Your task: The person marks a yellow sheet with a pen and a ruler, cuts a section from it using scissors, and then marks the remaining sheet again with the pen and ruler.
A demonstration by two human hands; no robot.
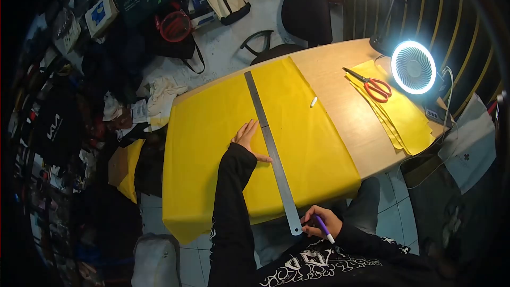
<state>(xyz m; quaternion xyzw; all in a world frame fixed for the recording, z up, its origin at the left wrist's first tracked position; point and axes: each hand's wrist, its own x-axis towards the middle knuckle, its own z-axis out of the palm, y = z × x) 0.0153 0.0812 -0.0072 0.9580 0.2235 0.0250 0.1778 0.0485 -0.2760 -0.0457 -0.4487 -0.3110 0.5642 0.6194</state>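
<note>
A long metal ruler (268, 137) lies slantwise over a yellow cloth (207, 122) spread on the table. Its near end, with a small hole, sticks out past the table's front edge. My left hand (247, 141) rests flat on the cloth, fingers spread, with the thumb and fingertips right at the ruler's left edge. Closed around a purple and white pen (324, 227), my right hand (325, 220) is beside the ruler's near end, fingertips close to the hole. A small white piece (313, 102), perhaps chalk, lies on the cloth to the right of the ruler.
Red-handled scissors (376, 89) lie on folded yellow cloth pieces (406, 127) at the table's right. A lit ring-shaped lamp (413, 67) stands at the far right corner. Beyond the wooden table (329, 69) is a black chair (306, 15); bags and clothes crowd the left.
</note>
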